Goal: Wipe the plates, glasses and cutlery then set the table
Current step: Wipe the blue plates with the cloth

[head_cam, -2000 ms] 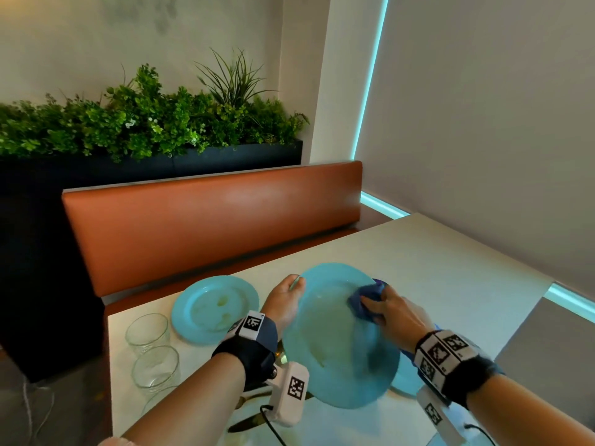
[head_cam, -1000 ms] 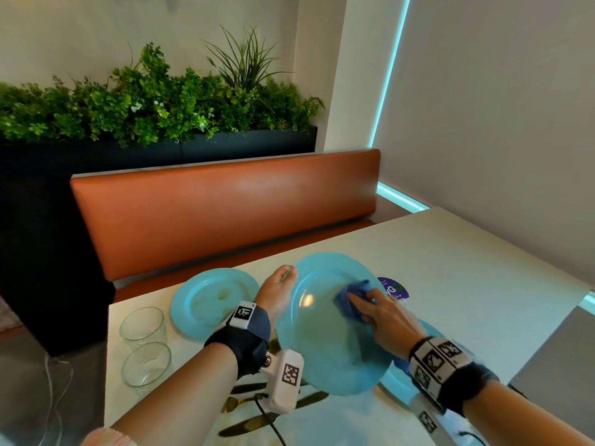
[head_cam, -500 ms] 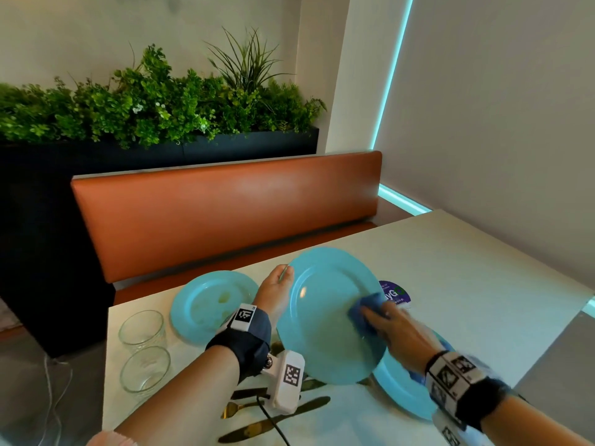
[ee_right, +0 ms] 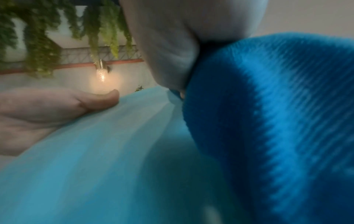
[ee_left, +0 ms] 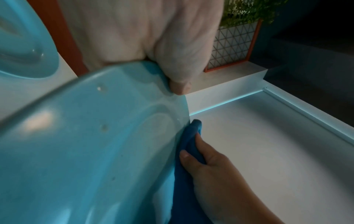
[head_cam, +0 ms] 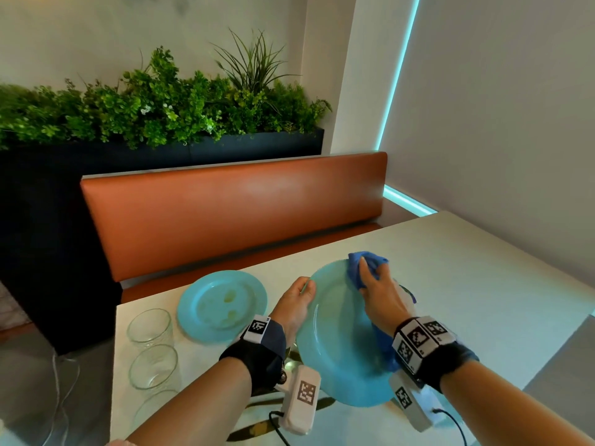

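Observation:
My left hand (head_cam: 294,299) grips the left rim of a light blue plate (head_cam: 335,346), held tilted above the table; its underside (ee_left: 86,144) fills the left wrist view, my thumb on the rim. My right hand (head_cam: 375,289) holds a dark blue cloth (head_cam: 355,267) against the plate's far rim, also seen as the cloth (ee_left: 188,145) (ee_right: 277,121) wrapped over the edge. A second blue plate (head_cam: 222,304) with yellowish smears lies flat to the left. Two clear glasses (head_cam: 149,325) (head_cam: 154,366) stand at the table's left edge. Gold cutlery (head_cam: 257,428) lies partly hidden beneath my left wrist.
The pale table (head_cam: 483,284) stretches bare to the right. An orange bench backrest (head_cam: 231,207) runs behind it, with a dark planter of greenery (head_cam: 161,101) above. A grey wall with a cyan light strip (head_cam: 399,75) borders the right side.
My right hand has slid the cloth from the plate's middle up to its far rim. The plate stays tilted in my left hand. The plate beneath and the purple sticker are now hidden.

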`<state>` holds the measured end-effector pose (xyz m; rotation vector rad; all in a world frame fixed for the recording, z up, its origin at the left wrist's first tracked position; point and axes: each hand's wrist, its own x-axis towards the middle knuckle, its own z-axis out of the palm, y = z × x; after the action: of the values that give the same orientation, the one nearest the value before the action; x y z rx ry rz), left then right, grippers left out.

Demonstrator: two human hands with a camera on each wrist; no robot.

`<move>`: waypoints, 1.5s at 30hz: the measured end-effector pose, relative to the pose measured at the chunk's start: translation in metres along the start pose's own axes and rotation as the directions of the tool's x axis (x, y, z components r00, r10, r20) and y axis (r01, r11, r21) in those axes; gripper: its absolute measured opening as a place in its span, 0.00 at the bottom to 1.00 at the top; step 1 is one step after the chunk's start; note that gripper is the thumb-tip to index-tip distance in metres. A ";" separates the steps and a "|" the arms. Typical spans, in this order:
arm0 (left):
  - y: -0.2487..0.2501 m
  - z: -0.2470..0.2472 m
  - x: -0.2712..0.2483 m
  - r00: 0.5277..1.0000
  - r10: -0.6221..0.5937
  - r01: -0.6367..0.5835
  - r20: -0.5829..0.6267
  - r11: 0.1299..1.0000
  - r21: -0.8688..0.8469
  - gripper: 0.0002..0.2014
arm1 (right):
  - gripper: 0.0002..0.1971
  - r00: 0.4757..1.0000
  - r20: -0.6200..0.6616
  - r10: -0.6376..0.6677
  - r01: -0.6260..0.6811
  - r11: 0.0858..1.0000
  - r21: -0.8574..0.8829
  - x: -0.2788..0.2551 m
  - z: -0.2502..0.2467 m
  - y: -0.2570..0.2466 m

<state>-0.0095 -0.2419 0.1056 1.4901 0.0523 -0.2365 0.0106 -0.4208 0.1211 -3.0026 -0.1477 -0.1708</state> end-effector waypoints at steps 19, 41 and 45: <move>-0.003 -0.003 0.014 0.994 -0.071 0.056 -0.085 0.984 -0.171 0.13 | 0.25 0.894 0.078 -0.441 0.425 0.890 0.169 -0.066 0.031 -0.048; -0.027 0.023 0.029 0.996 0.027 -0.029 -0.085 0.999 -0.022 0.10 | 0.26 0.850 0.290 -0.440 0.406 0.898 0.172 -0.076 0.038 0.009; -0.039 0.024 0.039 0.994 0.010 -0.010 -0.110 1.000 0.001 0.09 | 0.27 0.799 0.483 -0.357 0.404 0.915 0.008 -0.084 0.045 0.065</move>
<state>0.0185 -0.2734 0.0619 1.5030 0.1334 -0.1460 -0.0608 -0.4862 0.0590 -3.0014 -0.8200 0.5522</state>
